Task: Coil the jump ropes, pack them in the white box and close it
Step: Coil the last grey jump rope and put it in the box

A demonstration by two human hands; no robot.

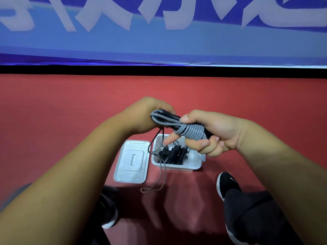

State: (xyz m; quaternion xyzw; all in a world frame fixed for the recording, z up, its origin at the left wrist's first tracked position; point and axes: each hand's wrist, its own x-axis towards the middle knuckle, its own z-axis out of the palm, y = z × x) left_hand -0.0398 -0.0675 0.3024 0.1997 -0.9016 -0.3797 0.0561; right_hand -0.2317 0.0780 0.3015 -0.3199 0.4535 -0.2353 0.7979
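Observation:
A grey jump rope (190,132) is wound in tight turns round its black handles, held in the air above the white box (177,166). My right hand (210,133) grips the wound bundle. My left hand (141,117) holds the looped end of the bundle. A loose length of the rope (160,167) hangs down past the box to the floor. The box stands open on the red floor with several coiled black ropes (174,153) inside. Its white lid (131,162) lies flat to the left of it.
My black shoes (227,184) and dark trouser legs stand at the bottom right and bottom left, close to the box. A blue banner (159,38) with white characters runs along the back above a black strip.

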